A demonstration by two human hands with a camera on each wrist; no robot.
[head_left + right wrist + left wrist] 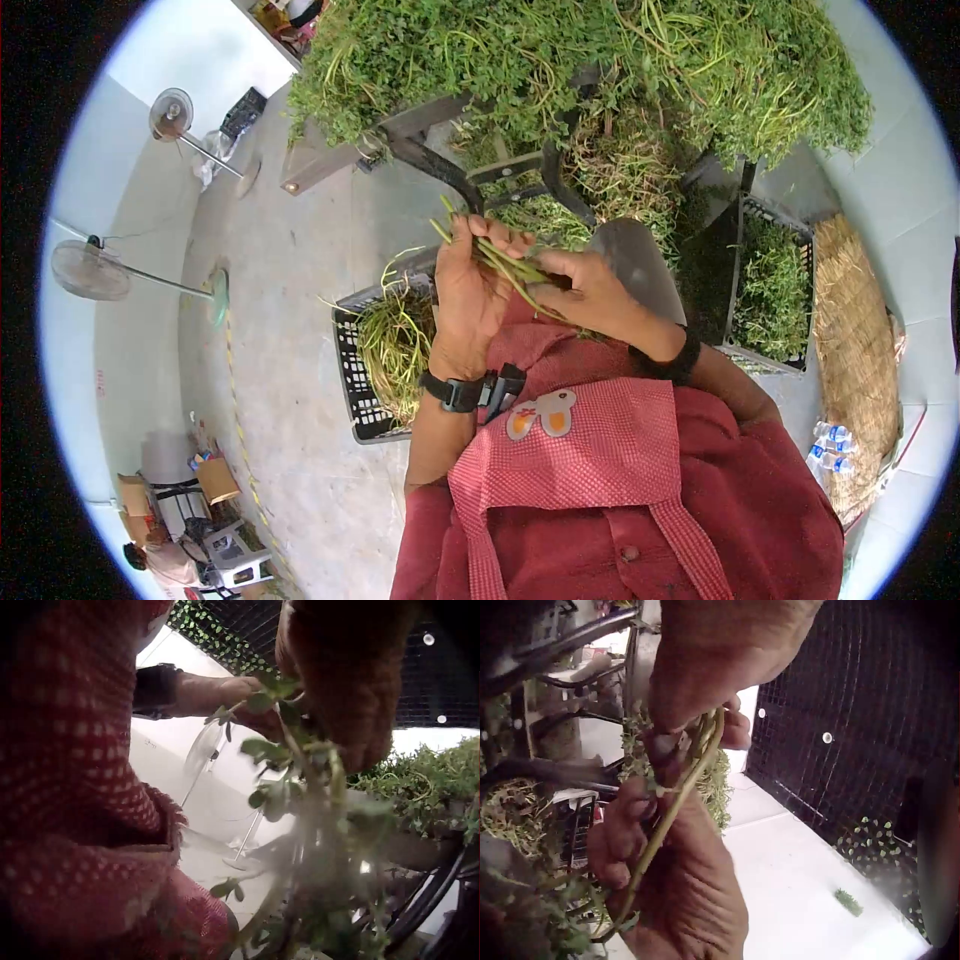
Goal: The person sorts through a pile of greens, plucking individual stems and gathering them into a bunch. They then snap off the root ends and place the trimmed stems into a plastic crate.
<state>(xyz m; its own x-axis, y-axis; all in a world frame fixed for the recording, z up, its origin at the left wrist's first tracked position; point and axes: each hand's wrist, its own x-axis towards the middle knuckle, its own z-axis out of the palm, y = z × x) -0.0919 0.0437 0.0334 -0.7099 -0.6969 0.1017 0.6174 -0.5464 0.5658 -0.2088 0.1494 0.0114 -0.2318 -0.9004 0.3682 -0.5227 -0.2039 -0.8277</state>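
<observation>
My left hand grips a small bunch of green stems in front of the apron, fingers curled over them. The right hand pinches the same bunch lower down, close beside the left. In the left wrist view, a thick stem runs between the left hand and the right hand. The right wrist view shows small rounded leaves hanging below the right hand, partly blurred.
A large heap of leafy greens lies on a raised table ahead. A black crate with stems stands at left, another crate of greens at right. Beyond that lies a straw roll. Two standing fans are at far left.
</observation>
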